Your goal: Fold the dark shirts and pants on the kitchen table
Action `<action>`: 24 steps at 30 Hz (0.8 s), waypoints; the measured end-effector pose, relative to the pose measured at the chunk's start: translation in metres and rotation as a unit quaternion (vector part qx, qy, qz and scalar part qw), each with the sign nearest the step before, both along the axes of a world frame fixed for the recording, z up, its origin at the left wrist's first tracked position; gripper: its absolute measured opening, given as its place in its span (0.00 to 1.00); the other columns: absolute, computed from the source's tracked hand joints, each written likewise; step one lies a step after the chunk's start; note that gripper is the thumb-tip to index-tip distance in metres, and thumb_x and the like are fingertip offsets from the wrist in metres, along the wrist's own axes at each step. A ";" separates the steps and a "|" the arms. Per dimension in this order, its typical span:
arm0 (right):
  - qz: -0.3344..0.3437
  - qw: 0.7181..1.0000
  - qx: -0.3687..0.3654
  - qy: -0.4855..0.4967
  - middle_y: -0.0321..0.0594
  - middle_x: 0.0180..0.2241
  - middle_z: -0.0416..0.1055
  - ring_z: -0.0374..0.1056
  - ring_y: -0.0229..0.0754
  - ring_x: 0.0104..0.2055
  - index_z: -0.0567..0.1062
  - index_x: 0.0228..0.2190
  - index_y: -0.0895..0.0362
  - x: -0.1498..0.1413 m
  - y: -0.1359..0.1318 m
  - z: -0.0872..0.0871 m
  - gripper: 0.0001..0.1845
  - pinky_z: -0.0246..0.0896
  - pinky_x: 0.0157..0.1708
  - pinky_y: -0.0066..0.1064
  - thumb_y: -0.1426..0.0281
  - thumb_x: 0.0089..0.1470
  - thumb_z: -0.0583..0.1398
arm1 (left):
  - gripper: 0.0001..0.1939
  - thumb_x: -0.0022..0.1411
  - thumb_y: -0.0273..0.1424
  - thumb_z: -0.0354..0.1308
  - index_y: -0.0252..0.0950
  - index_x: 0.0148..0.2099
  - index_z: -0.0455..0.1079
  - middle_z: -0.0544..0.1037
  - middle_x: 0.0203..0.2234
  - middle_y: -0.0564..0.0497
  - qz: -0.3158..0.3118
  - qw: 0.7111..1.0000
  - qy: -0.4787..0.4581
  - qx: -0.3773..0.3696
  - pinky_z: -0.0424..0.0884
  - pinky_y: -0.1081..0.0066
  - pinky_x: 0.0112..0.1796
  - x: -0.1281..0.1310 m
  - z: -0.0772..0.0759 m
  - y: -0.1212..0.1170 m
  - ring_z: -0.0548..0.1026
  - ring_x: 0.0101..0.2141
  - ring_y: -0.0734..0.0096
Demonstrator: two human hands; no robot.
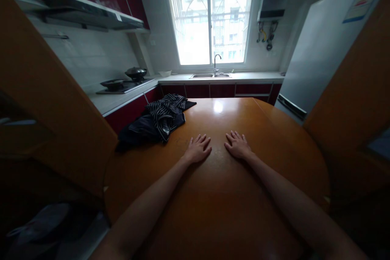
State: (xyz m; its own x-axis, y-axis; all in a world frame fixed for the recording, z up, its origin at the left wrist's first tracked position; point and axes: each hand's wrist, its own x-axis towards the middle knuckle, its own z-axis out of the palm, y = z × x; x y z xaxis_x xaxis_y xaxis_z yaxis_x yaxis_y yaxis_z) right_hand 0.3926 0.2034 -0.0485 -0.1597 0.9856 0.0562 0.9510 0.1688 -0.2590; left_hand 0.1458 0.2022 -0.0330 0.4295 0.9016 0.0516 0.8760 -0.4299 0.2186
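Note:
Both arms reach forward over a brown wooden table [219, 203] with rounded sides. My left hand [197, 149] lies palm down on its top, fingers spread, holding nothing. A short way to the right, my right hand [238, 145] rests flat in the same manner, also with nothing in it. The hands are apart from each other. Beyond my left hand, at the table's far left edge, lies a crumpled heap of dark clothes: a black-and-white striped garment [167, 109] on top of a plain dark one [140, 129]. Neither hand touches the heap.
Behind the table a counter carries a sink [203, 76] with a tap [215, 64] under a window. On the left a lidded wok [136, 73] and a dark pan [112, 84] sit on the hob. A fridge [317, 44] stands right. A pale bag-like bundle [42, 223] lies low left.

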 end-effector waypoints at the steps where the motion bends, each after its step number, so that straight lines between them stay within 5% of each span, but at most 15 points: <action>1: 0.001 1.000 0.000 0.001 0.49 0.72 0.42 0.35 0.53 0.73 0.55 0.68 0.54 0.001 0.001 0.000 0.36 0.25 0.68 0.54 0.51 0.65 0.47 | 0.31 0.70 0.48 0.44 0.47 0.71 0.55 0.51 0.71 0.47 -0.006 1.000 -0.005 -0.002 0.40 0.41 0.64 -0.002 0.001 0.000 0.46 0.70 0.49; 9: 0.023 0.999 0.020 0.013 0.49 0.70 0.49 0.41 0.54 0.72 0.62 0.65 0.56 0.011 0.003 -0.004 0.32 0.34 0.67 0.55 0.57 0.66 0.49 | 0.27 0.71 0.43 0.46 0.44 0.68 0.60 0.56 0.70 0.47 -0.024 0.999 -0.022 0.010 0.47 0.41 0.64 -0.005 -0.005 0.001 0.50 0.69 0.49; 13: 0.041 0.999 0.031 0.013 0.49 0.69 0.52 0.44 0.53 0.72 0.64 0.64 0.57 0.018 0.004 -0.009 0.30 0.38 0.67 0.53 0.58 0.66 0.49 | 0.20 0.69 0.35 0.51 0.41 0.59 0.71 0.67 0.63 0.46 -0.020 0.995 -0.073 0.065 0.56 0.53 0.63 -0.015 0.000 0.010 0.62 0.64 0.56; 16: 0.050 0.998 0.035 0.012 0.49 0.69 0.52 0.45 0.53 0.71 0.65 0.64 0.57 0.023 0.005 -0.013 0.29 0.40 0.67 0.53 0.59 0.66 0.49 | 0.18 0.65 0.28 0.53 0.34 0.54 0.75 0.67 0.63 0.41 0.103 0.970 -0.114 0.189 0.54 0.55 0.64 -0.045 0.010 0.025 0.61 0.64 0.54; 19: 0.058 0.998 0.034 0.011 0.49 0.69 0.52 0.45 0.54 0.71 0.65 0.63 0.57 0.025 0.007 -0.015 0.29 0.41 0.67 0.54 0.60 0.65 0.50 | 0.19 0.61 0.26 0.56 0.31 0.54 0.75 0.59 0.66 0.38 0.261 0.911 -0.144 0.284 0.49 0.49 0.65 -0.090 0.015 0.039 0.51 0.68 0.45; 24: 0.059 0.997 0.041 0.013 0.50 0.68 0.54 0.46 0.54 0.71 0.66 0.63 0.56 0.026 0.008 -0.017 0.28 0.42 0.66 0.55 0.60 0.65 0.50 | 0.22 0.58 0.24 0.56 0.23 0.55 0.74 0.67 0.58 0.26 0.348 0.883 -0.228 0.219 0.58 0.48 0.61 -0.138 0.011 0.052 0.62 0.61 0.36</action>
State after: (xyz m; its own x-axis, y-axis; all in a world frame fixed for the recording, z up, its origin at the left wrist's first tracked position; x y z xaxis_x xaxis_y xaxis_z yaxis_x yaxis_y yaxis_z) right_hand 0.4183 0.2112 -0.0650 -0.2724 0.9518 0.1410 0.9162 0.3014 -0.2640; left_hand 0.0075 0.2537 -0.0224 -0.3754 0.7892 0.4860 0.8256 0.0464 0.5624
